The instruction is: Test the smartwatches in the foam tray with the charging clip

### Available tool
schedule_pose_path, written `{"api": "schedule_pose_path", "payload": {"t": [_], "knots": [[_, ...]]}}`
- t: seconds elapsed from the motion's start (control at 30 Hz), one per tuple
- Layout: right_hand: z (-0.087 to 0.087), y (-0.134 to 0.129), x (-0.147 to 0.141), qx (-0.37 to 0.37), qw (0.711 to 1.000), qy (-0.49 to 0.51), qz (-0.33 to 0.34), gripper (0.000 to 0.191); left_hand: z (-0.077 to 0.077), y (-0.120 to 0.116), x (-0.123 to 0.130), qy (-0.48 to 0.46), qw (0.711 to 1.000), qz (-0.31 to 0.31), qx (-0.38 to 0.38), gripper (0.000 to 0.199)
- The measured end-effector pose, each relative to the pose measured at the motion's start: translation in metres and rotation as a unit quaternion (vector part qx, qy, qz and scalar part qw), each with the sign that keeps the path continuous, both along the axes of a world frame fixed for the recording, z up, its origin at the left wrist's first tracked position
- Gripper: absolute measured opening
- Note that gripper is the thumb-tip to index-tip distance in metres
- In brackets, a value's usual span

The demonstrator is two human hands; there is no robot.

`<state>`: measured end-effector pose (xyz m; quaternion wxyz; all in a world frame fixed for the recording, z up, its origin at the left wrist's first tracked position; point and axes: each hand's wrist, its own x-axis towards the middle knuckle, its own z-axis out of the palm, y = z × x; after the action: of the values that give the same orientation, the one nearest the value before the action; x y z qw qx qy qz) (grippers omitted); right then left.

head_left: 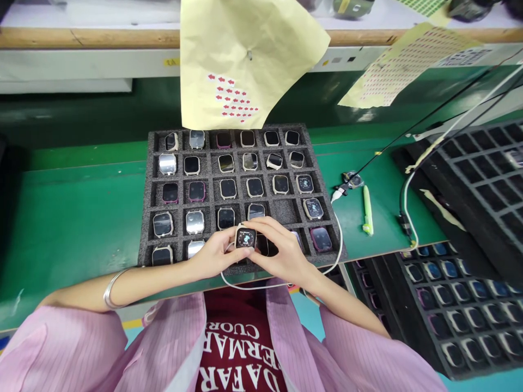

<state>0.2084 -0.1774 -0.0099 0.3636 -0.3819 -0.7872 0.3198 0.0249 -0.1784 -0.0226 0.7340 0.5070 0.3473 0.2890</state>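
Both hands hold one square watch [246, 238] with a lit dial over the front part of a grey foam tray [286, 211]. My left hand [214, 251] grips its left side, with the thumb along the lower edge. On the right side, my right hand [280, 247] closes its fingers round the top and bottom edges. A white cable [245, 287] loops from near my left hand, below the watch, and round the tray's right side. Square watches sit in the tray's compartments, most with dark screens; two at the right [304, 183] show lit dials.
A green pen-like tool [367, 211] and a cable plug [338, 194] lie right of the tray on the green table [77, 212]. Yellow sticker sheets [249, 60] hang from the shelf edge. More watch trays [461, 305] stand at the right.
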Motion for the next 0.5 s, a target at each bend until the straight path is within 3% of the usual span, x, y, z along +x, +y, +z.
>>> {"api": "schedule_pose_path", "payload": {"t": [0.5], "knots": [[-0.0023,-0.0021,0.0009,0.008,1.0,-0.006,-0.01,0.039,0.0,-0.001,0.0006,0.018,1.0,0.007,0.002,0.035]]}}
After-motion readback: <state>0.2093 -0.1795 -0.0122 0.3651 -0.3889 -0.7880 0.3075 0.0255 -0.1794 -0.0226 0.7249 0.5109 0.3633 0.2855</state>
